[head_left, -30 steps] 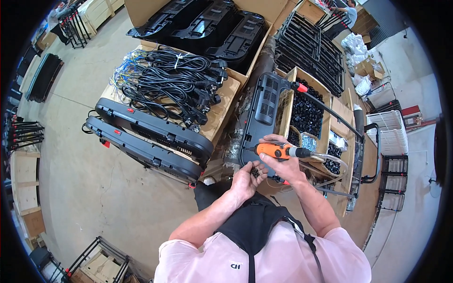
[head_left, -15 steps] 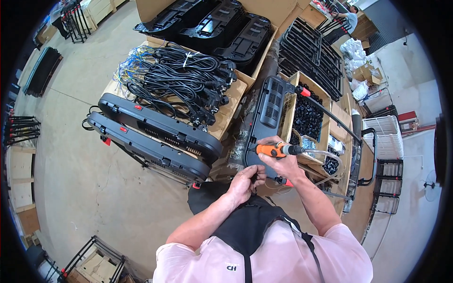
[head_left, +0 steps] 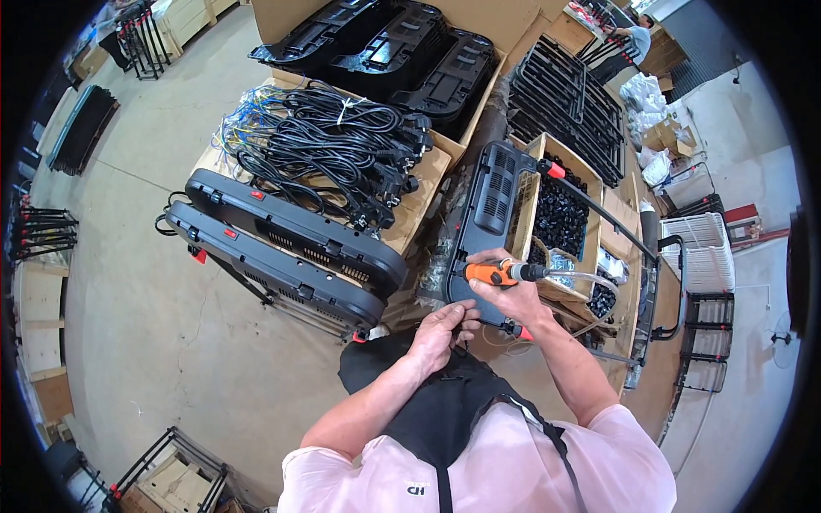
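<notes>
My right hand is wrapped round an orange pneumatic screwdriver, whose clear air hose curves off to the right. The tool lies over the near part of a dark grey plastic housing with vent slots, and its tip is hard to see. By the near edge of that housing, my left hand is closed with its fingertips pinched together. What those fingers hold, if anything, is too small or hidden to name. A black tube frame with red end pieces stands along the housing's right side.
A wooden box of small black parts adjoins the housing. Leftward, two similar housings stand on edge before bundled black power cords. Black moulded shells fill a carton behind. Another person is at the far right.
The surroundings have shifted slightly right in the picture. My left hand's fingers have moved a little along the housing's near edge; my right hand keeps its hold on the screwdriver.
</notes>
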`<action>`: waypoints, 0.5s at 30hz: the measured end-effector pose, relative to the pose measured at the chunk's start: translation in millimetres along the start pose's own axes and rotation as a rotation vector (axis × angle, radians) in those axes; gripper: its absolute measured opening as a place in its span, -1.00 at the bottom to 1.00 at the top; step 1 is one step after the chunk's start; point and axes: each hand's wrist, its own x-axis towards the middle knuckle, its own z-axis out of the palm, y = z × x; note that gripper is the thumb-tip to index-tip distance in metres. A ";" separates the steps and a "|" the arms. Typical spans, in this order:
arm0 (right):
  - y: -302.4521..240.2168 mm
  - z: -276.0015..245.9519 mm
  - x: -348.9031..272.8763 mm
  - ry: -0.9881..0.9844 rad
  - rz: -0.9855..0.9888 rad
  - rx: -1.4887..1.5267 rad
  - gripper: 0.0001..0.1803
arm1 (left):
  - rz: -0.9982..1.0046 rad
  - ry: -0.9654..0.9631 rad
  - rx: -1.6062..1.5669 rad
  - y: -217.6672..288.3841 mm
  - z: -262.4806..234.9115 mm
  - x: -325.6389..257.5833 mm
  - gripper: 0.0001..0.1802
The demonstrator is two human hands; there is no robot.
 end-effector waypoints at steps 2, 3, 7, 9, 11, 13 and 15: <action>-1.3 -1.3 1.5 -0.015 0.005 -0.012 -0.54 | 0.001 0.014 -0.006 -1.1 1.3 2.7 -0.68; -4.2 -1.1 2.9 -0.017 -0.018 0.016 -0.53 | -0.005 0.018 0.009 -3.3 -0.4 5.5 -0.68; 0.5 -9.9 -1.2 0.030 -0.047 0.176 -0.49 | 0.011 0.092 -0.042 -10.9 3.4 19.0 -0.68; -10.3 -30.8 -11.2 0.084 -0.044 0.340 -0.46 | 0.020 0.131 -0.094 -7.3 12.9 28.4 -0.67; -14.5 -63.5 -17.4 0.074 -0.059 0.430 -0.44 | 0.019 0.166 -0.140 -4.3 29.3 39.1 -0.67; -10.1 -88.1 -18.9 0.050 -0.030 0.472 -0.42 | 0.053 0.184 -0.211 0.6 45.6 57.3 -0.65; -0.5 -111.0 -18.8 0.036 -0.009 0.502 -0.42 | 0.063 0.171 -0.225 1.2 64.2 81.5 -0.65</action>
